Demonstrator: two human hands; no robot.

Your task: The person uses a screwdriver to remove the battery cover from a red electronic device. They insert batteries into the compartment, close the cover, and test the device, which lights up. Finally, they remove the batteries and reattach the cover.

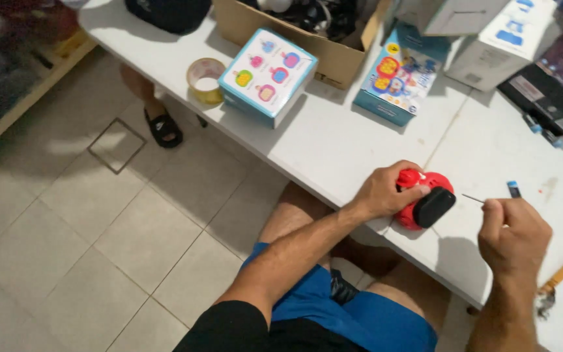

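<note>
A red round plastic toy point(418, 199) with a black oval panel sits at the near edge of the white desk point(333, 143), steadied by the seated person's left hand point(386, 190), whose grip is closed over the toy's top and left side. At the toy's three o'clock, the right hand point(513, 231) pinches a thin metal tool point(472, 198), apparently a fine screwdriver, fingers shut tight on its handle and its tip aimed at the toy but just short of it. A small blue-tipped part point(513, 189) lies on the desk just beyond that hand.

Further out, at the toy's eleven o'clock, lie a square teal toy box point(268, 75) and a roll of packing tape point(205, 79); at twelve o'clock, a second colourful box point(395, 81) leans by an open cardboard carton point(333, 55).

The risk, judging from the toy's place, is that it partly overhangs the desk edge: a hard push from the tool could slide it off onto the tiled floor point(99, 228), or the slender tip could skid off the plastic toward the holding fingers.
</note>
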